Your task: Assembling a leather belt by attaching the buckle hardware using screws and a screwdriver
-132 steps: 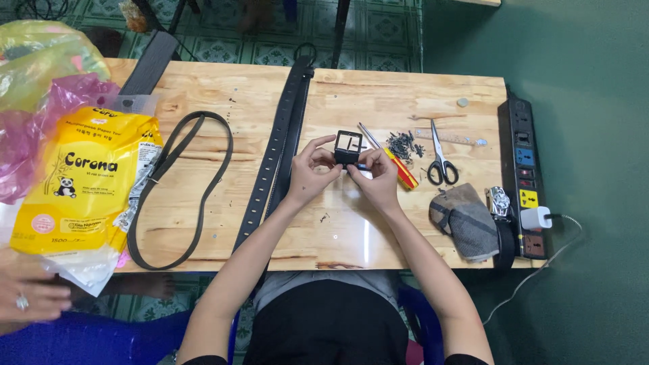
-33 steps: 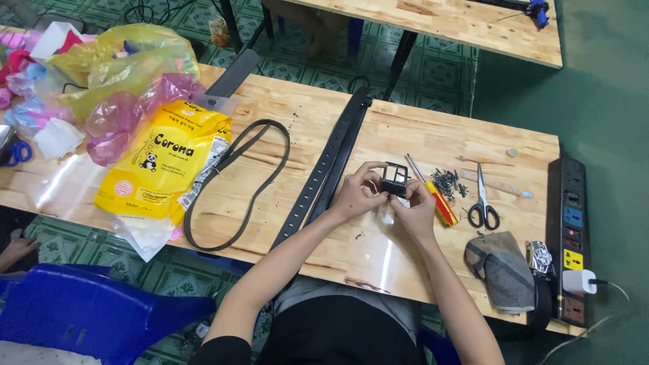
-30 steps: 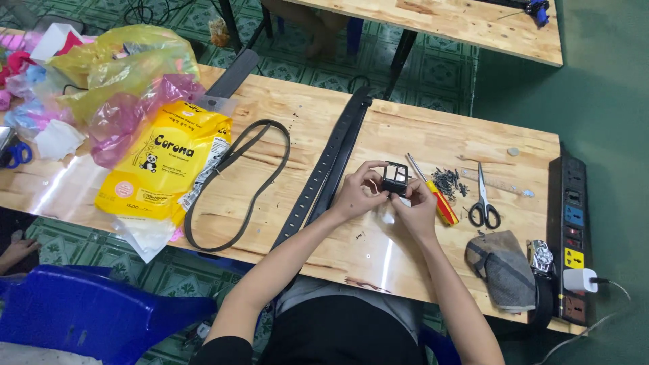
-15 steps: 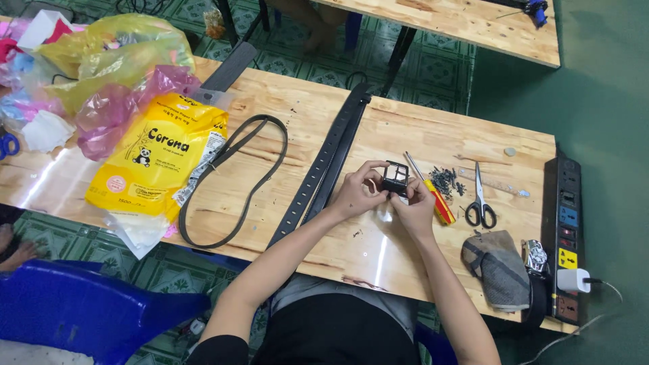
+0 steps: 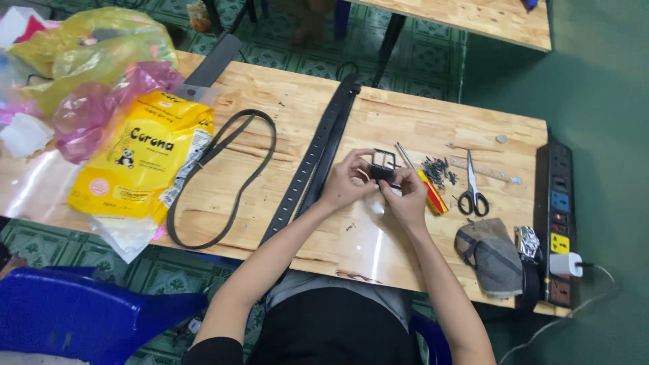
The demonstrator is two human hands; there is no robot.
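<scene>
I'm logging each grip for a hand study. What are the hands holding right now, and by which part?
Both hands, left hand and right hand, hold a small black belt buckle by its lower end; its frame sticks up above the fingertips.

scissors, yellow bag, power strip

Head-worn camera, single view, looking steeply down from above the seated person.
The lens faces forward over the wooden table, far enough to take in its whole width, with both forearms rising from the bottom edge and tiled floor beyond the far side.
</scene>
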